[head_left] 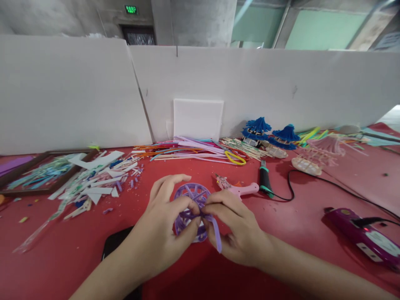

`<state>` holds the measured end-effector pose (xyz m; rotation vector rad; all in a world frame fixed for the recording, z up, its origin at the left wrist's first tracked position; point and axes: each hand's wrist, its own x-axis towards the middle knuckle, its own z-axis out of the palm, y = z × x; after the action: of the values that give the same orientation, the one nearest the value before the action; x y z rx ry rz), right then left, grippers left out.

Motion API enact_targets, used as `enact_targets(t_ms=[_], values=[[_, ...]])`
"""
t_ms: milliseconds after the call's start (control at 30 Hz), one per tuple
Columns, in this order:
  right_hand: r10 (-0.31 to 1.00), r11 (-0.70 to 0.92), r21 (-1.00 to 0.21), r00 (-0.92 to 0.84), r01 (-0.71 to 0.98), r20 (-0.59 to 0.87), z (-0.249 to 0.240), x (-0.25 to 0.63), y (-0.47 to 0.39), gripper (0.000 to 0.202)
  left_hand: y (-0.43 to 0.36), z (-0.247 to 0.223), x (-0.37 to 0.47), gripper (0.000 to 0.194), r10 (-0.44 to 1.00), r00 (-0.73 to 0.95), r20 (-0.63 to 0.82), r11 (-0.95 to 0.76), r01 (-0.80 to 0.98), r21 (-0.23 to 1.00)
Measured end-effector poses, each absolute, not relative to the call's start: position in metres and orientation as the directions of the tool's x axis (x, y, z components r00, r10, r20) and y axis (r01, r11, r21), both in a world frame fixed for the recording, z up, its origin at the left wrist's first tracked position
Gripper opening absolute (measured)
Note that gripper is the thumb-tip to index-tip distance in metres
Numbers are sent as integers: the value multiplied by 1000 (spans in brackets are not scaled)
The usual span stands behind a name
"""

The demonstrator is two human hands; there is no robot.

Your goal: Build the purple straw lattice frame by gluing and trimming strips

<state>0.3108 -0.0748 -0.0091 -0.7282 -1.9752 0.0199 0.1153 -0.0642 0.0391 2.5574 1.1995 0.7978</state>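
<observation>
Between my hands is a round purple openwork piece [192, 189] with a ring-shaped rim and crossing spokes. A flat, bendy purple strip [216, 236] hangs down at its right side. My left hand [170, 223] pinches the strip's inner end with thumb and forefinger over the middle of the round piece, its other fingers raised. My right hand [236, 227] grips the strip close beside the left fingertips. The fingers hide the exact spot where strip and round piece meet. Just beyond my right hand lies a pink glue gun [245, 190].
A black-and-green corded tool [265, 181] and a purple power strip [362, 237] lie right. Coloured stems [187, 148] and blue-roofed models [256, 127] stand along the white partition [265, 79]. Scraps [100, 179], a brown frame [40, 189] and a dark flat object [117, 239] are left.
</observation>
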Motion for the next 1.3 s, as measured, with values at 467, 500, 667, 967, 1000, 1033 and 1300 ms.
enact_targets(t_ms=[467,500,667,967,1000,1033,1300], values=[[463,818,-255,-327,515,824,-5,308,-74,15,-71,36,120,10,684,530,501,-694,684,225],[465,817,-253,-333,517,820,-5,308,-74,14,-71,35,121,8,659,532,532,-706,681,193],[467,813,-251,-331,526,820,-5,308,-74,14,-71,28,124,3,499,545,674,-742,671,7],[473,815,-262,-333,517,816,-8,309,-75,13,-70,26,121,4,530,537,656,-732,680,34],[473,816,-260,-337,517,814,-8,309,-75,13,-71,26,120,4,549,536,641,-731,680,57],[473,816,-258,-341,517,812,-9,309,-75,13,-71,27,119,4,560,541,627,-732,677,70],[455,825,-232,-360,516,815,-10,309,-73,13,-72,29,112,4,550,561,619,-757,648,86]])
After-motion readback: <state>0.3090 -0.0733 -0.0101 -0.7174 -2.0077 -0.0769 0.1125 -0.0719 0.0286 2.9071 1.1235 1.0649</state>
